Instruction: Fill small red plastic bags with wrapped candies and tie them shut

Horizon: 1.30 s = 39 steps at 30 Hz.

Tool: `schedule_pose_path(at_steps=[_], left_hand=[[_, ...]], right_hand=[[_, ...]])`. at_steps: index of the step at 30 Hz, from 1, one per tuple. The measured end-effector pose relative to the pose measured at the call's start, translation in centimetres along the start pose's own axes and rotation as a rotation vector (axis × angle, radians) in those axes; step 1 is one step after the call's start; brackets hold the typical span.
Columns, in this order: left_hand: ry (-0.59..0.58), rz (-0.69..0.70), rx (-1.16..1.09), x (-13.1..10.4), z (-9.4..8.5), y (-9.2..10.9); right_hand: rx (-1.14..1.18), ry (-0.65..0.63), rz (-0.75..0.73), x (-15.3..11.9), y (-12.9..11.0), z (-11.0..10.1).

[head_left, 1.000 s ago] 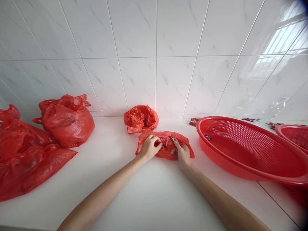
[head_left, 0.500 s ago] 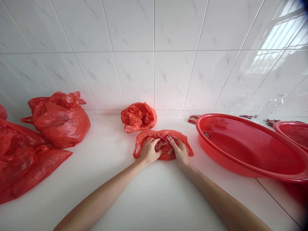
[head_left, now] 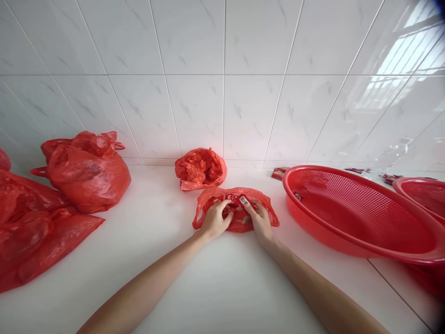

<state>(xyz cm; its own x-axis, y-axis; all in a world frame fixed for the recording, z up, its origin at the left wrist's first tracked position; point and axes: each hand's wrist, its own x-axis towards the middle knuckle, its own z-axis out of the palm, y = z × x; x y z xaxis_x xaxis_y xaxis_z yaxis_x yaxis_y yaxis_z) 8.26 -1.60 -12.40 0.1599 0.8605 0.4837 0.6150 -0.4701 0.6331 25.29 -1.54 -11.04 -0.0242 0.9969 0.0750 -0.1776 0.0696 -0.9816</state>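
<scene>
A red plastic bag (head_left: 273, 213) lies open on the white surface, with small red snack packets (head_left: 232, 198) inside it. My left hand (head_left: 216, 221) reaches into the bag from the left, its fingers curled round a red packet that is partly hidden. From the right, my right hand (head_left: 262, 221) pinches a red packet with a white label (head_left: 244, 201) between thumb and fingers. Both hands stay within the bag's mouth, a short gap between them.
Behind sits a crumpled red bag (head_left: 200, 169) near the tiled wall (head_left: 194, 111). Full red bags (head_left: 92, 174) stand at left. A large red plastic basket (head_left: 333, 213) is on the right, with a loose packet (head_left: 279, 173) beside it and a clear bottle (head_left: 391, 155) farther back.
My left hand has shifted slightly, and the patterned packet by its fingers has turned or dropped lower in the bag. My right hand keeps its hold on the labelled packet.
</scene>
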Motion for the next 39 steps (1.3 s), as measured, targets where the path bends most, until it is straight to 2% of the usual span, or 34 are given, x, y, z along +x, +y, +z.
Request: schedule_pose_path(at_steps=[10, 15, 18, 22, 27, 34, 39], left_hand=[[0.129, -0.036, -0.171, 0.0, -0.6, 0.9], [0.199, -0.106, -0.249, 0.0, -0.8, 1.2], [0.177, -0.137, -0.311, -0.1, -0.7, 1.2], [0.107, -0.186, -0.422, -0.2, -0.5, 0.9], [0.063, -0.119, -0.462, -0.3, -0.2, 0.5], [0.089, -0.138, -0.592, -0.6, -0.2, 1.2], [0.096, -0.168, -0.585, -0.9, -0.4, 1.7]], right_hand=[[0.1, -0.015, -0.031, -0.1, -0.2, -0.3], [0.275, -0.136, 0.071, -0.3, -0.4, -0.1], [0.387, -0.195, 0.122, -0.3, -0.6, 0.1], [0.484, -0.179, 0.135, -0.1, -0.7, 0.1], [0.54, -0.162, 0.165, 0.2, -1.2, -0.3], [0.507, -0.157, 0.152, 0.0, -1.6, -0.4], [0.341, -0.203, 0.154, -0.3, -1.8, -0.6]])
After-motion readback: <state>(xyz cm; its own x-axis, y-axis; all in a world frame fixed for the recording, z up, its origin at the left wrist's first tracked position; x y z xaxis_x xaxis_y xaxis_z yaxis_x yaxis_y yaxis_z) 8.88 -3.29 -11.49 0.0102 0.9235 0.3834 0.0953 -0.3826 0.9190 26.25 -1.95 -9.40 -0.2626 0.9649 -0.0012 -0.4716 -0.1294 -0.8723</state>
